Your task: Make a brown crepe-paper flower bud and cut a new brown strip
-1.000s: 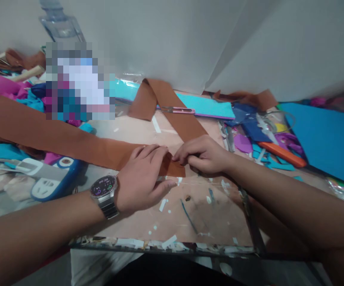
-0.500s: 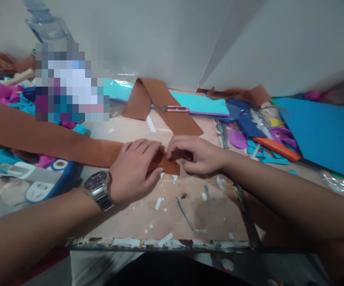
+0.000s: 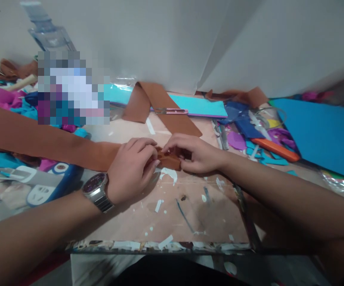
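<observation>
We pinch the folded end of the long brown felt strip (image 3: 55, 141) between both hands, left hand (image 3: 131, 169) and right hand (image 3: 194, 153); it trails leftward across the desk (image 3: 189, 214).

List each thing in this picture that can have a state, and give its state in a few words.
left hand: pinching the strip's end
right hand: pinching the same end
brown strip: flat, its near end folded up
thread snips: lying on another brown strip
orange cutter: lying among scraps
</observation>
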Available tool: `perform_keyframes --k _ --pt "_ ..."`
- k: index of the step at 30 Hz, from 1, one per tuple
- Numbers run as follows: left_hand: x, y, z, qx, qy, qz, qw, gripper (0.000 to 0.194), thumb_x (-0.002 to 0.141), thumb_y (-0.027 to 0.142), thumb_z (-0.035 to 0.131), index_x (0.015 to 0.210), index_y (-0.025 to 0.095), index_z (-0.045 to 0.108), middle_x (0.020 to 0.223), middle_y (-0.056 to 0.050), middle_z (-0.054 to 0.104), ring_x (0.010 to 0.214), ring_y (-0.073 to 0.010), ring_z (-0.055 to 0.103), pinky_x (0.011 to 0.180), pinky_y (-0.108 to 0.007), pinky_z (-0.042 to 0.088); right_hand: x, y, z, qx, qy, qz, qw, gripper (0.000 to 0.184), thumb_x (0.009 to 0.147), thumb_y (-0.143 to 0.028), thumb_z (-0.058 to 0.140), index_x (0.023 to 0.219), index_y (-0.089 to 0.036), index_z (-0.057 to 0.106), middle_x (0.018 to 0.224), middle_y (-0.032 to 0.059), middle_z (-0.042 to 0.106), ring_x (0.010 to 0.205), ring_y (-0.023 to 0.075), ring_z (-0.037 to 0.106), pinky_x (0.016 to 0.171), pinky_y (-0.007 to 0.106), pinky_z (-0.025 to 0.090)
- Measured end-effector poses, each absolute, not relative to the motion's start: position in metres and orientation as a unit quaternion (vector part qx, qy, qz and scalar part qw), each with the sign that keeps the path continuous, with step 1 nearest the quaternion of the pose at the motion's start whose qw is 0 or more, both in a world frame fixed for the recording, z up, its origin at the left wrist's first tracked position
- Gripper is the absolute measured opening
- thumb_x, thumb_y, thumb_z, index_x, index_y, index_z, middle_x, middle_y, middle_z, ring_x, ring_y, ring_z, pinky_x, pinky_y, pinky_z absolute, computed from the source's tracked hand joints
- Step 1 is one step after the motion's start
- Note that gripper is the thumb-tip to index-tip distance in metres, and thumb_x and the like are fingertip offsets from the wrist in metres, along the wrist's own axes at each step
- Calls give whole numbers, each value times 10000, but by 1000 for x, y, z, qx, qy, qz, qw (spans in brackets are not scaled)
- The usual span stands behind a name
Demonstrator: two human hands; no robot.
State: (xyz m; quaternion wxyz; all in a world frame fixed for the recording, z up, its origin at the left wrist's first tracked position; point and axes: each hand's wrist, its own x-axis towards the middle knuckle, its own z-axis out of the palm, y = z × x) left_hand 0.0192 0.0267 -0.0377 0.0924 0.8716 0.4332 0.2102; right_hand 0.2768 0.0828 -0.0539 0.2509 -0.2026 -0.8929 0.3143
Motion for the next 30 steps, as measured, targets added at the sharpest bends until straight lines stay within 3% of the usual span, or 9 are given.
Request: perform_keyframes --k 2,5,8,10,13,16,22,25,30 --pt "20 26 -37 868 441 211 90 86 1032 229 534 988 205 604 1381 -110 657 1270 -314 578 1069 -521 469 278 83 -55 -227 -880 320 266 508 775 -56 596 1261 -187 666 1071 49 673 762 111 586 685 225 480" --pt "21 25 -37 863 454 203 90 92 1043 230 518 991 202 590 1406 -108 649 1273 -314 576 1068 -526 468 278 81 -56 -299 -825 385 286 352 935 -123 521 1250 -198 660 914 3 694 641 87 605 614 205 475" --pt "21 24 -36 862 456 203 87 90 1038 226 522 982 200 587 1407 -113 646 1266 -316 575 1064 -531 467 273 75 -57 -355 -731 506 290 301 1064 -344 518 1334 -226 578 796 -42 672 499 73 586 500 184 463" --pt "22 23 -35 863 454 204 84 93 1037 230 523 978 202 590 1397 -112 650 1258 -318 575 1058 -535 464 269 72 -57 -363 -679 568 289 388 1028 -435 617 1350 -235 535 736 -65 641 499 93 614 478 186 487" --pt "22 21 -35 867 447 204 85 92 1029 240 529 974 202 593 1384 -109 648 1254 -321 570 1057 -544 455 264 68 -56 -365 -659 595 278 539 904 -387 798 1347 -238 527 844 -35 692 585 104 665 508 188 530" --pt "22 19 -37 867 441 210 103 54 991 251 573 1012 207 595 1403 -111 630 1270 -330 563 1059 -545 453 261 66 -51 -378 -671 575 277 608 820 -293 861 1341 -228 554 920 -18 691 609 83 635 491 168 487" --pt "20 18 -41 850 418 304 98 581 967 327 616 1501 188 434 1559 -165 514 1437 -349 459 1203 -553 347 254 57 -27 -398 -773 420 259 524 850 -180 750 1346 -253 597 909 -12 719 765 130 688 669 228 530" --pt "19 19 -40 855 400 312 108 492 981 328 606 1442 191 501 1488 -147 578 1375 -344 499 1173 -539 356 254 43 -14 -398 -829 317 231 499 854 -163 730 1332 -255 623 914 -7 736 758 134 671 699 252 509" --pt "17 19 -35 859 364 331 145 176 1013 289 557 1159 207 610 1130 -73 714 1058 -272 618 1005 -501 393 258 15 -8 -415 -840 247 248 436 886 -166 693 1314 -222 631 924 15 745 780 149 657 707 266 485"
